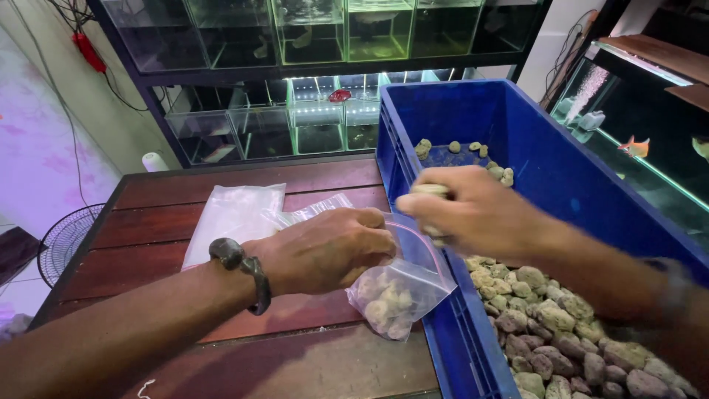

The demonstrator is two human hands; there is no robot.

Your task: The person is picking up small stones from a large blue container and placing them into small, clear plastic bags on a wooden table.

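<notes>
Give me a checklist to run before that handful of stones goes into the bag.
1. Left hand grips the clear zip-top plastic bag at its mouth: ok.
2. Bag mouth held open: ok.
3. Right hand holds pale porous stones: ok.
4. Right hand directly over the opening: cannot tell, blurred.
5. Bag has room left: ok, partly filled.
6. Blue plastic crate holds more stones: ok.

The right hand (473, 214) is smeared by motion blur, so the pale stones pinched in its fingers cannot be counted. The mouth of the clear plastic zip bag (402, 284) is covered by the left hand (325, 247). The blue plastic crate (532, 148) is cut off at the bottom and right edges. The black floor fan (66, 236) is half hidden behind the dark wooden table (177, 222).
</notes>
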